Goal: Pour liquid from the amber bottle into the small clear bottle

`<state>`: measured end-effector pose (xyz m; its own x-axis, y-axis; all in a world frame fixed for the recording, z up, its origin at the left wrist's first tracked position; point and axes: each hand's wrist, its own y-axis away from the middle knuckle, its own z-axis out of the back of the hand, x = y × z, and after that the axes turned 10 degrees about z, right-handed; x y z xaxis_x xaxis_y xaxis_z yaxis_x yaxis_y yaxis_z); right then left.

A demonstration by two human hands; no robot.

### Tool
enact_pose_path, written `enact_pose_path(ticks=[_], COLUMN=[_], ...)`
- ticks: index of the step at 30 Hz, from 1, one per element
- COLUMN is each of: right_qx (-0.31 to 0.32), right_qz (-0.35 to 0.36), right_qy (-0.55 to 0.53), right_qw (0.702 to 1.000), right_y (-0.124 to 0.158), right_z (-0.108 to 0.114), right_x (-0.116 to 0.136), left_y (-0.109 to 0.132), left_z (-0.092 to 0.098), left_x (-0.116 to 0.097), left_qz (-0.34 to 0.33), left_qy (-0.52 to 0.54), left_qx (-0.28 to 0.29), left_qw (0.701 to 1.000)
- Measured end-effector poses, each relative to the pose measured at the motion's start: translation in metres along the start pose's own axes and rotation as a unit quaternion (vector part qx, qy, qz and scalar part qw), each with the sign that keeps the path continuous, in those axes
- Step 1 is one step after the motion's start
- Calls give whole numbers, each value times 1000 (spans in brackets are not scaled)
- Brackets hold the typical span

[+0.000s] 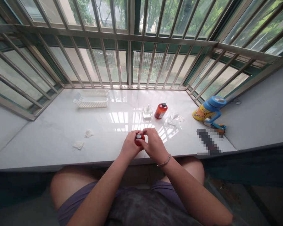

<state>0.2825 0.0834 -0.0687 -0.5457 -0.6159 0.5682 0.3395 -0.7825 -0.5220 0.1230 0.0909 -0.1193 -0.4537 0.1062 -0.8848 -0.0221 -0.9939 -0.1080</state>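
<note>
Near the front edge of the white marble ledge, my left hand (130, 145) is wrapped round a small red bottle (140, 142) with a dark cap. My right hand (153, 141) is closed at the bottle's right side, with its thumb and fingers by the cap. Much of the bottle is hidden by the fingers. A second red bottle (160, 111) with a black cap stands farther back, slightly tilted in view. To its left sits a small clear and white item (147, 111), and to its right lies crumpled clear plastic (174, 119).
A white perforated basket (91, 99) stands at the back left. Two crumpled white tissues (88, 133) (78, 145) lie at the left. A blue and yellow flask (208, 108) stands at the right, near a blurred dark object (209, 142). Metal bars (129, 62) line the window.
</note>
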Motion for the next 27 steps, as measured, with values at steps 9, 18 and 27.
enact_pose_path(ticks=[9,18,27], right_qx=[-17,-16,-16], right_qz=[18,98,108], right_qy=[17,24,30], right_qw=[1000,995,994], right_y=[5,14,21], right_z=[-3,7,7], right_x=[6,1,-4], left_y=[0,1,1], left_z=[-3,-3,-3], left_x=[3,6,6], left_qz=[-7,-11,-9], left_qy=[-2,5,12], left_qx=[-10,-9,-11], left_qw=[1000,1000,1000])
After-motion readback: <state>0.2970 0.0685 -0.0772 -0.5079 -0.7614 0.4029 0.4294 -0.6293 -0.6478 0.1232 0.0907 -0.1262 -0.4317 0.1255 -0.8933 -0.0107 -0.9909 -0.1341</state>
